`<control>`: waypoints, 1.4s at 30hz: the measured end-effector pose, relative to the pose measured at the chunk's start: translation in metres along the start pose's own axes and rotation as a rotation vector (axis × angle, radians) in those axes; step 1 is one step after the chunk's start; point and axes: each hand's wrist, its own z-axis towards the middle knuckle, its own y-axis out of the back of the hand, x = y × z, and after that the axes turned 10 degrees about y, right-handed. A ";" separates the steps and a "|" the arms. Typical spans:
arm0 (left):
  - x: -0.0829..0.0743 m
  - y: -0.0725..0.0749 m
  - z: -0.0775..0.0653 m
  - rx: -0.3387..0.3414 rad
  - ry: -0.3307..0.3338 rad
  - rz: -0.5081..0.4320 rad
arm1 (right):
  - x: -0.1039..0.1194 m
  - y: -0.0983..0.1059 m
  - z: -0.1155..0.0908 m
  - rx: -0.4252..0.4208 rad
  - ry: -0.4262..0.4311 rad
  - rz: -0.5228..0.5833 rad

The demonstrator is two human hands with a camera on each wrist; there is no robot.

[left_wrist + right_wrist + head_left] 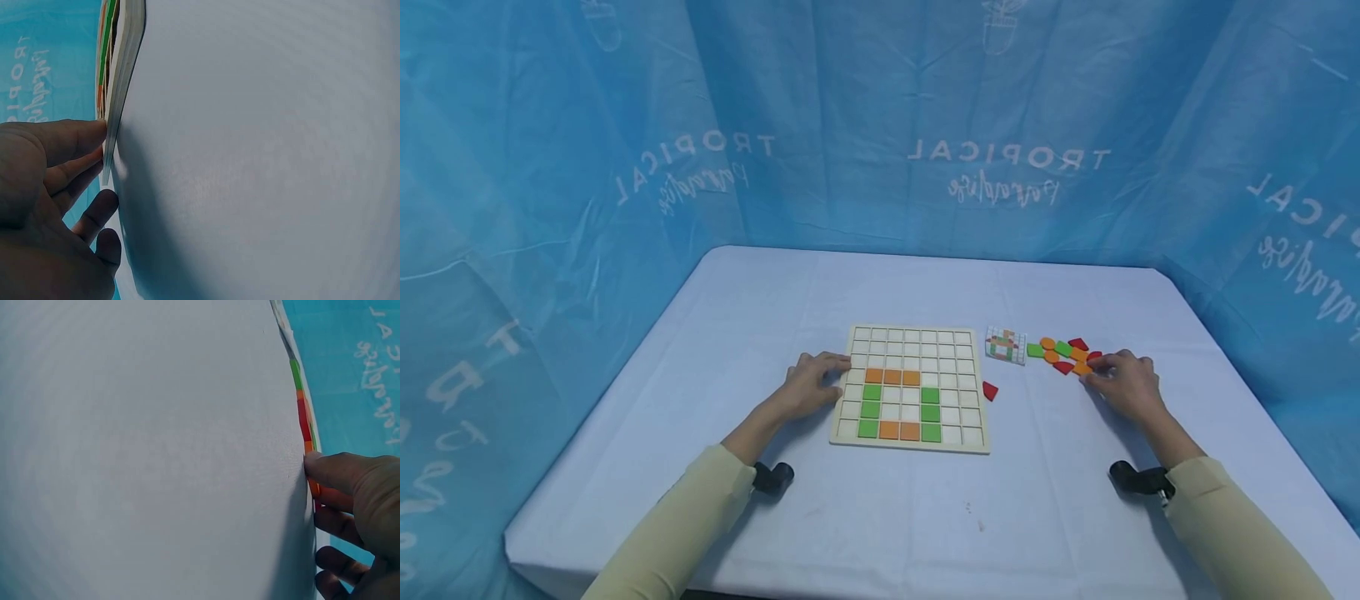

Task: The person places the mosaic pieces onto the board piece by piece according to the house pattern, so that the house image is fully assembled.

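A square wooden grid board (pixel 958 375) lies on the table in the head view, with orange and green square tiles set in its lower cells. My left hand (pixel 808 385) touches the board's left edge with thumb and fingertips; the left wrist view shows the thumb (pixel 75 139) against that edge. My right hand (pixel 1126 383) is at a loose cluster of red, orange and green pieces (pixel 1063 350) right of the board. Its thumb and index fingertips are at an orange tile (pixel 314 486); whether they pinch it is unclear.
A small pattern card (pixel 1006 345) lies between the board and the loose pieces. One red piece (pixel 990 391) sits apart by the board's right edge. A white cloth covers the table (pixel 910 517), and blue printed curtains (pixel 880 125) surround it.
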 end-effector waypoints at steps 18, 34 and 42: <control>-0.002 0.001 0.001 -0.003 0.004 -0.002 | 0.028 -0.003 0.002 -0.040 0.111 0.033; -0.002 0.000 -0.001 -0.005 0.006 -0.007 | 0.122 -0.050 0.010 0.015 0.325 0.141; -0.001 0.001 -0.003 -0.003 -0.009 -0.019 | 0.156 -0.074 0.016 0.022 0.466 0.140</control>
